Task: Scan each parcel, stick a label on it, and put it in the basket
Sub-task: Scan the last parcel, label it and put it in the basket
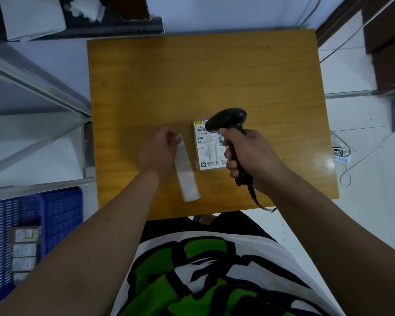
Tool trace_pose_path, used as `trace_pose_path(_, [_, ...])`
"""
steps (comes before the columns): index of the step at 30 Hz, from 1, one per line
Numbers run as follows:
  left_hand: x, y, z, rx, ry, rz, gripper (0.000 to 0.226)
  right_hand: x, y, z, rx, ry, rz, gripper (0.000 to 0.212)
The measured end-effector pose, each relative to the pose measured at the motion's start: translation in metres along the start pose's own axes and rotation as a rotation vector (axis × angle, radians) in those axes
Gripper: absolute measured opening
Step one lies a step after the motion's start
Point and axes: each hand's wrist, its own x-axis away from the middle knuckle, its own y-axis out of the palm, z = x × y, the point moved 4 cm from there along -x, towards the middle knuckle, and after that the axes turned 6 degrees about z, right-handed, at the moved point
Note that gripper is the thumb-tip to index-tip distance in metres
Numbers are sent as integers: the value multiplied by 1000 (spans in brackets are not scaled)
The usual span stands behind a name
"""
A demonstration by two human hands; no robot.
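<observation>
A small parcel [209, 153] with a white shipping label lies flat near the middle of the yellow wooden table [192, 76]. My right hand [249, 156] grips a black handheld scanner [228, 124] whose head hangs over the parcel's top right corner. My left hand [157, 151], just left of the parcel, pinches the top of a white label strip [187, 176] that hangs blurred toward the table's front edge. The blue basket [32, 224] stands on the floor at the lower left with several parcels inside.
A metal shelf frame [32, 99] runs along the left of the table. The scanner's cable [258, 201] drops off the table's front edge. Loose cables [344, 169] lie on the white floor to the right. Dark furniture [388, 42] stands at the upper right.
</observation>
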Motion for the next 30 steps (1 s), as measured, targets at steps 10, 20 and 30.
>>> trace_pose_path(10, [49,-67,42,408,-163,83,20,-77,-59,45,749,-352,316,35])
trace_pose_path(20, [71,-101,117,754,-224,-106,30,-54,-71,40,633,-547,481,57])
trace_pose_path(30, [76,-98,122,617,-77,-134,33,2,-13,-20,11,-527,-342,21])
